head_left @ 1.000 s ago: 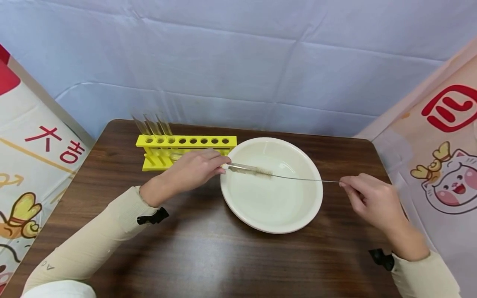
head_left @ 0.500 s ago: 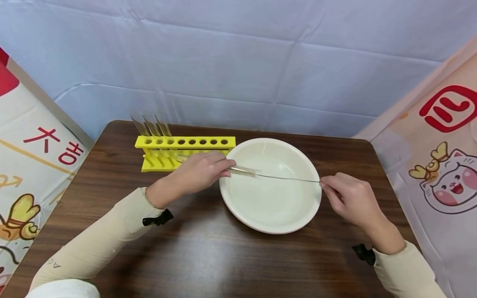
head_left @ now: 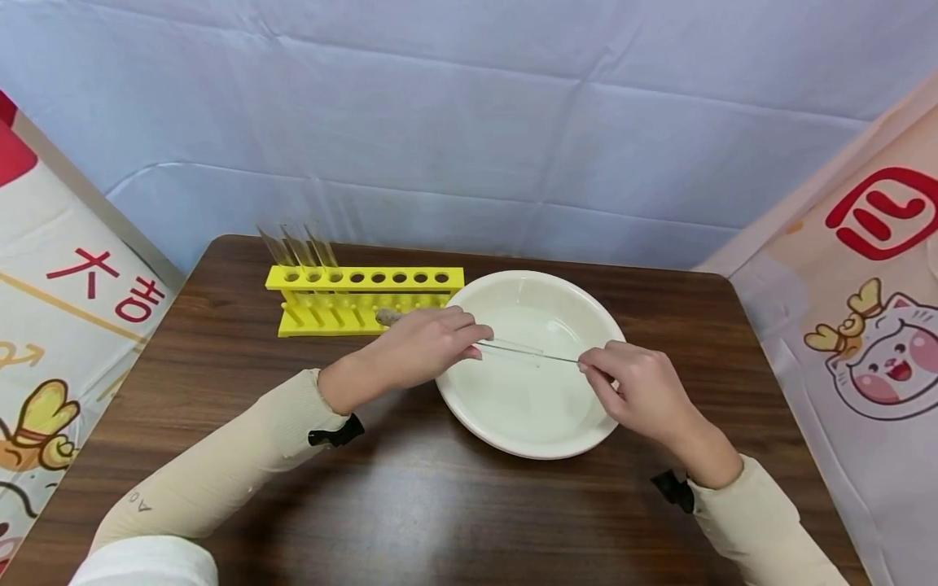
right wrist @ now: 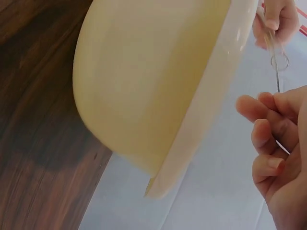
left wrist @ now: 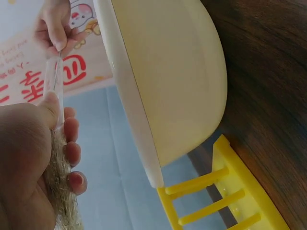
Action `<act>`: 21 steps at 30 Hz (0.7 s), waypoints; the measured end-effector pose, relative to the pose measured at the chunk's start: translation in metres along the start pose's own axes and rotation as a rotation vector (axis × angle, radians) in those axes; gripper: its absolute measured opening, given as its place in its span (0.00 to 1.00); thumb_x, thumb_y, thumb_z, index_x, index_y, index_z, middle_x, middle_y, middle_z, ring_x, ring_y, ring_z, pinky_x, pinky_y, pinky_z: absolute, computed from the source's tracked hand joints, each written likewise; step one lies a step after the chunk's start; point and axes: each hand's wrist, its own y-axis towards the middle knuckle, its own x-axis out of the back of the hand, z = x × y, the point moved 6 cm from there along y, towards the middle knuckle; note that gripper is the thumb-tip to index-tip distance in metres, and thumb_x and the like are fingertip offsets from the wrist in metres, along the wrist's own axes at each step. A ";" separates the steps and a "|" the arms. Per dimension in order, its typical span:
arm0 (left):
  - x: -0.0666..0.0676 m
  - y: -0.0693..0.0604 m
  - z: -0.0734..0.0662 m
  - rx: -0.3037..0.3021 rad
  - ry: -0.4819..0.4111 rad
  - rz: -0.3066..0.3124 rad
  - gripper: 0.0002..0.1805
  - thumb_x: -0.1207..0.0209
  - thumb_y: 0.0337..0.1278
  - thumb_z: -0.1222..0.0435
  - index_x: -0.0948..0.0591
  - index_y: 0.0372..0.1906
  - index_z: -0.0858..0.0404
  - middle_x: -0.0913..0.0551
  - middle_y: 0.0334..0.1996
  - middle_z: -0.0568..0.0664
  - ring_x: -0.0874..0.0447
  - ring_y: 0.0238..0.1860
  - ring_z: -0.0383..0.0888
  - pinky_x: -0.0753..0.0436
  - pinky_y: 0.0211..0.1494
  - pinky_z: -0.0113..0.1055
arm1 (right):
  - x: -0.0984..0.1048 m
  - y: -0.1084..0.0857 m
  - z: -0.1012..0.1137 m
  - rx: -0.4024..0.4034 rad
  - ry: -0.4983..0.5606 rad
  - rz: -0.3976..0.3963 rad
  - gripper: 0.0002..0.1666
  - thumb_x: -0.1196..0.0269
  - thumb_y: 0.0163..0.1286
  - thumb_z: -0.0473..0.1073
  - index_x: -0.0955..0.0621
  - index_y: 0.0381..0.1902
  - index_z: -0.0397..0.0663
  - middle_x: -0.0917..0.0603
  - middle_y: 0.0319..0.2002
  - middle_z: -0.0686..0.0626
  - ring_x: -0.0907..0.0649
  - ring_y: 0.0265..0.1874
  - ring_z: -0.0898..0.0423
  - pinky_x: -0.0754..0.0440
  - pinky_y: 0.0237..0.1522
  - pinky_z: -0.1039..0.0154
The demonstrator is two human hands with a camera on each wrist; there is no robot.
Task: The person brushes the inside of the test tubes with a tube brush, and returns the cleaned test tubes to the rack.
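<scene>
Over the white basin (head_left: 531,449), my left hand (head_left: 428,346) grips a clear glass test tube (head_left: 523,348), which lies nearly level with its mouth to the right. A test tube brush (left wrist: 61,177) runs inside it; its tan bristles show past my left fingers in the left wrist view, and its tip pokes out left of that hand in the head view. My right hand (head_left: 637,387) pinches the brush's thin wire handle (head_left: 563,358), just right of the tube's mouth. The part of the tube under my left hand is hidden.
A yellow test tube rack (head_left: 366,278) stands behind my left hand, left of the basin. Three glass test tubes (head_left: 299,248) lean in its left holes. The dark wooden table (head_left: 410,521) backs onto a pale cloth (head_left: 440,130), with printed panels at both sides.
My right hand has moved left toward the left hand, pushing the brush deeper into the test tube. The bristles have passed from the tube's mouth to its far end. My left hand has shifted slightly right.
</scene>
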 end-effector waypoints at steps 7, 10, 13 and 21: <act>-0.003 0.000 0.001 0.018 0.019 0.016 0.13 0.35 0.68 0.59 0.16 0.52 0.61 0.15 0.39 0.47 0.16 0.41 0.43 0.16 0.46 0.35 | -0.018 -0.001 -0.007 -0.392 0.398 0.289 0.13 0.41 0.75 0.35 0.19 0.29 0.50 0.20 0.23 0.56 0.29 0.17 0.64 0.29 0.21 0.67; -0.004 0.001 0.001 0.017 0.013 0.010 0.13 0.34 0.67 0.60 0.15 0.52 0.60 0.15 0.39 0.46 0.17 0.40 0.43 0.16 0.45 0.35 | -0.028 -0.006 -0.012 -0.664 0.748 0.382 0.19 0.51 0.80 0.38 0.25 0.26 0.42 0.24 0.20 0.51 0.31 0.17 0.60 0.34 0.20 0.66; -0.004 0.002 0.000 0.012 0.007 -0.005 0.14 0.33 0.66 0.60 0.15 0.52 0.60 0.15 0.38 0.46 0.17 0.40 0.43 0.16 0.44 0.34 | -0.032 -0.008 -0.012 -0.813 1.032 0.386 0.20 0.57 0.78 0.37 0.33 0.24 0.38 0.33 0.17 0.53 0.37 0.15 0.59 0.44 0.18 0.65; 0.001 0.004 0.001 0.017 0.011 -0.028 0.13 0.32 0.65 0.59 0.15 0.51 0.59 0.14 0.38 0.45 0.16 0.39 0.42 0.16 0.44 0.34 | -0.033 -0.009 -0.009 -0.872 1.208 0.324 0.16 0.57 0.68 0.31 0.43 0.20 0.40 0.45 0.15 0.55 0.48 0.15 0.56 0.56 0.19 0.61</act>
